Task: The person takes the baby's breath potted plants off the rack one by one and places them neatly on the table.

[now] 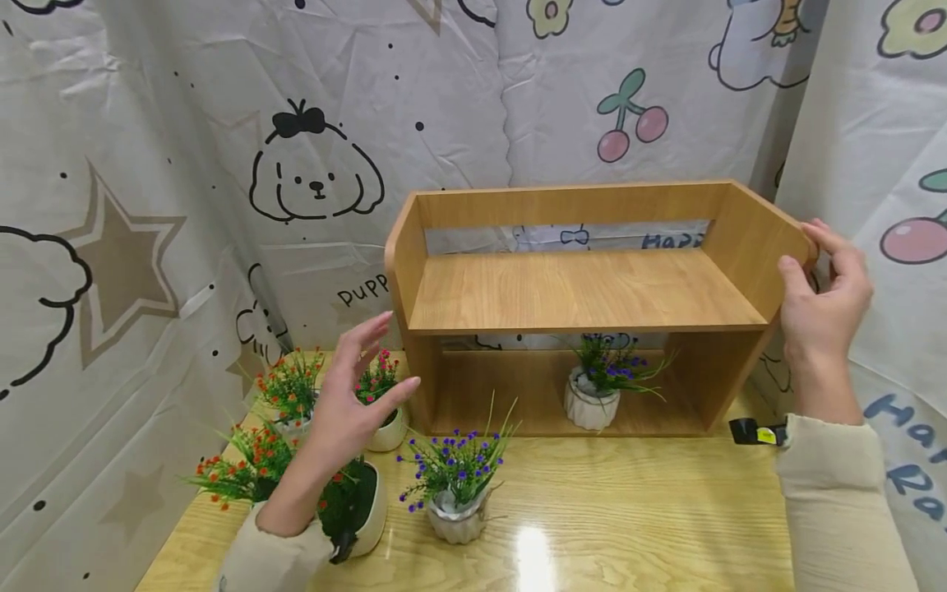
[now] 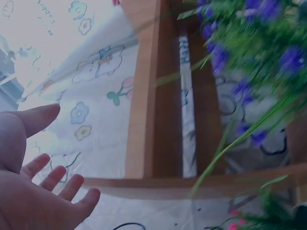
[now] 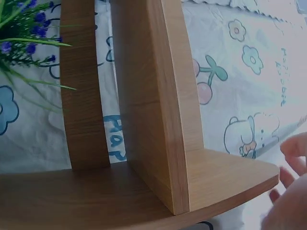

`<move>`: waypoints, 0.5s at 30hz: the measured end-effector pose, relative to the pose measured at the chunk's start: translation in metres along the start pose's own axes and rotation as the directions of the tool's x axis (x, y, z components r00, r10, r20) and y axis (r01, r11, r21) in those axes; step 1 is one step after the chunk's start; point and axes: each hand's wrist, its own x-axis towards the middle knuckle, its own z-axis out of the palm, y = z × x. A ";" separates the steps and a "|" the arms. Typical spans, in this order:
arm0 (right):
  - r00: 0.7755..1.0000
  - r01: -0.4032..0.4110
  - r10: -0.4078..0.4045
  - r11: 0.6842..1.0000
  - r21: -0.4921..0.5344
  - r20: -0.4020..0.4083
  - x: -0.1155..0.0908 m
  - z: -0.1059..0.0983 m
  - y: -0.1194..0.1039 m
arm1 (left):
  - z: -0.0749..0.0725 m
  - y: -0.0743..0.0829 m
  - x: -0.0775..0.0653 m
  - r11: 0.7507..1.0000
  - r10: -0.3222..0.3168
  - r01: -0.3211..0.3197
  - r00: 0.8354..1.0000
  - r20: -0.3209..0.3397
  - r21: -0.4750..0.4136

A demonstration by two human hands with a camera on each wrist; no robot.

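Note:
A two-tier wooden shelf (image 1: 577, 288) stands on the table in the head view. My left hand (image 1: 351, 403) is held up just left of its side panel, fingers spread and holding nothing; the left wrist view shows the same bare palm (image 2: 41, 191). At the upper right corner of the shelf is my right hand (image 1: 829, 304), its thumb and fingers apart beside the rounded edge. Whether the fingertips touch the wood I cannot tell. A potted plant with purple flowers (image 1: 592, 399) sits on the lower tier. Another purple-flowered plant (image 1: 456, 493) stands on the table in front.
Left of the shelf are several potted plants, with orange flowers (image 1: 288, 386) and pink flowers (image 1: 379, 374), partly hidden by my left arm. Patterned white cloth (image 1: 459, 99) hangs behind and at both sides. The light wood table (image 1: 629, 510) extends in front of the shelf.

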 end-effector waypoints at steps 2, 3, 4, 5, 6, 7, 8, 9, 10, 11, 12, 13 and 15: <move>0.995 0.094 -0.095 0.995 -0.044 -0.021 -0.004 -0.002 0.004 | -0.005 0.001 0.011 1.000 0.028 -0.028 0.999 -0.021 0.005; 0.988 0.148 -0.150 0.988 -0.052 -0.033 -0.006 -0.002 0.006 | -0.008 0.001 0.017 0.999 0.041 -0.040 0.999 -0.032 0.014; 0.978 0.200 -0.203 0.977 -0.067 -0.039 -0.010 -0.003 0.007 | -0.010 0.001 0.023 0.998 0.053 -0.052 0.998 -0.042 0.021; 0.967 0.249 -0.252 0.965 -0.082 -0.032 -0.013 -0.004 0.011 | -0.012 0.001 0.029 0.998 0.061 -0.060 0.997 -0.049 0.023; 0.957 0.286 -0.288 0.955 -0.085 -0.018 -0.017 -0.005 0.013 | -0.014 0.001 0.034 0.998 0.064 -0.062 0.996 -0.055 0.026; 0.949 0.313 -0.314 0.947 -0.080 -0.004 -0.021 -0.006 0.015 | -0.016 0.000 0.039 0.997 0.068 -0.067 0.996 -0.061 0.025; 0.945 0.327 -0.327 0.942 -0.069 0.012 -0.026 -0.006 0.018 | -0.018 -0.001 0.044 0.997 0.075 -0.073 0.995 -0.064 0.027; 0.945 0.326 -0.324 0.943 -0.065 0.034 -0.031 -0.007 0.020 | -0.019 -0.002 0.049 0.996 0.081 -0.079 0.994 -0.067 0.036; 0.946 0.321 -0.317 0.945 -0.065 0.062 -0.036 -0.008 0.024 | -0.020 -0.003 0.054 0.996 0.085 -0.082 0.994 -0.069 0.042; 0.948 0.310 -0.304 0.949 -0.055 0.089 -0.041 -0.009 0.028 | -0.021 -0.005 0.059 0.995 0.090 -0.087 0.993 -0.071 0.048; 0.952 0.291 -0.284 0.955 -0.050 0.112 -0.046 -0.009 0.032 | -0.021 -0.006 0.063 0.994 0.093 -0.088 0.993 -0.072 0.061; 0.954 0.275 -0.268 0.961 -0.037 0.135 -0.050 -0.009 0.036 | -0.021 -0.008 0.067 0.993 0.098 -0.092 0.992 -0.074 0.074; 0.951 0.252 -0.243 0.968 -0.021 0.190 -0.060 -0.009 0.045 | -0.021 -0.010 0.075 0.991 0.102 -0.095 0.992 -0.075 0.095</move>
